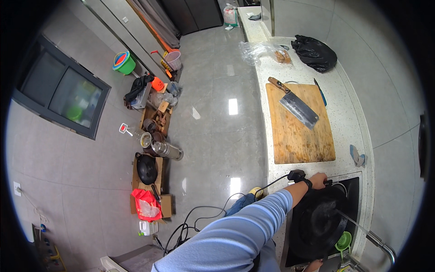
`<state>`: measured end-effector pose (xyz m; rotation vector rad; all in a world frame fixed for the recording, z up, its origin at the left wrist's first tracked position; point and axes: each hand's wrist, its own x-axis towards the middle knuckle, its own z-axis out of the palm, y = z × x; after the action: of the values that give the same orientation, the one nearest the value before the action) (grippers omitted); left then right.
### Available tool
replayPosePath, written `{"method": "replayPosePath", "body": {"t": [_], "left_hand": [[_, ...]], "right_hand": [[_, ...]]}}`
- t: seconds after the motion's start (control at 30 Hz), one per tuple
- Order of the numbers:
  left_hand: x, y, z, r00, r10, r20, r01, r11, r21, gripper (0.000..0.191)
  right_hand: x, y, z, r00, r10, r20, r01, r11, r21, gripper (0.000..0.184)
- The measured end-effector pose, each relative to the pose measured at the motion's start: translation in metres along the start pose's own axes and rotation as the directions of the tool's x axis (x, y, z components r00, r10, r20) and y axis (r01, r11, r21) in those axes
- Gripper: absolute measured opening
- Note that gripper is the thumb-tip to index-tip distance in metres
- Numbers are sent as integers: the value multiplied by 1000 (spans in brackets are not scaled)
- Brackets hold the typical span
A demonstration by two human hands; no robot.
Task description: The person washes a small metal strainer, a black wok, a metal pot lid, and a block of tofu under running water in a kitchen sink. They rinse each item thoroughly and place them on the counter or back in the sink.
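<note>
A large black wok point(314, 221) sits tilted in the dark sink point(353, 190), its inside wet. My left hand point(318, 180), with a black band and a cabled device at the wrist, grips the wok's handle at the upper rim. At the wok's lower edge my right hand point(314, 265) holds the opposite side, partly cut off by the picture's edge. From the metal faucet point(382, 245) at the right, a stream of water point(351, 219) runs into the wok. A green plastic strainer point(344, 240) lies beside the wok in the sink.
Beyond the sink, a cleaver point(299, 109) lies on a wooden cutting board point(302, 146). A blue-handled knife point(321, 93), a cloth point(357, 156) and a black plastic bag point(314, 53) are on the speckled counter point(346, 119). Black cables point(183, 231) hang at my left side.
</note>
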<state>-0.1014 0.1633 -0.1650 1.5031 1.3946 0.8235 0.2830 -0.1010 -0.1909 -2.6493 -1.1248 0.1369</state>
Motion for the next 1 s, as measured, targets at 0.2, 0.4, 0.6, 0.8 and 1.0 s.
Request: {"method": "replayPosePath", "body": {"t": [0.2, 0.4, 0.6, 0.8, 1.0], "left_hand": [[2, -2, 1, 1000, -29, -4, 29, 1000, 1, 23], [2, -3, 3, 1000, -24, -8, 24, 1000, -12, 23], [3, -4, 3, 999, 30, -38, -31, 999, -16, 22], [-4, 0, -10, 977, 207, 55, -208, 978, 10, 22], [-4, 3, -25, 984, 71, 161, -65, 997, -44, 18]], "right_hand": [[0, 4, 2, 1000, -17, -23, 18, 1000, 20, 39], [6, 20, 5, 998, 58, 7, -58, 998, -32, 34], [18, 48, 13, 995, 1, 96, -6, 998, 56, 32], [-1, 59, 20, 952, -291, 90, 268, 941, 207, 34], [-25, -13, -4, 988, 142, 59, -147, 983, 107, 30]]}}
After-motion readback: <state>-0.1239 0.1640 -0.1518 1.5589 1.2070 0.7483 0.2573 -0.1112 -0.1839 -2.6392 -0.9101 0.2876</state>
